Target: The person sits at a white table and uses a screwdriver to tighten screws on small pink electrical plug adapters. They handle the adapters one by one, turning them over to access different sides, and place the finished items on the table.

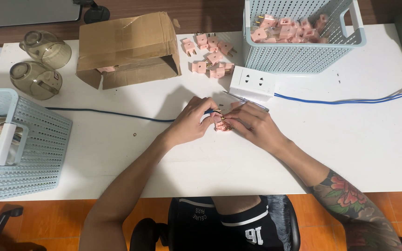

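- Both forearms bare, no sleeves.
- Right forearm (350, 204), back from the fingers, bears a floral tattoo with red blossoms.
- Black shorts (229, 223) with white trim and lettering.

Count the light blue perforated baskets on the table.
2: one basket at the table's far right side holding pink plug adapters, another basket at the left edge, partly cropped.

Pinched between left hand (192, 122) and right hand (253, 126): a matt pink plastic plug adapter (223, 125) with shiny brass prongs. Lay on a smooth white matt table (359, 139). Nearby, perforated pale-blue plastic basket (298, 58), creased rough cardboard box (129, 49), glossy white plastic socket block (253, 82).
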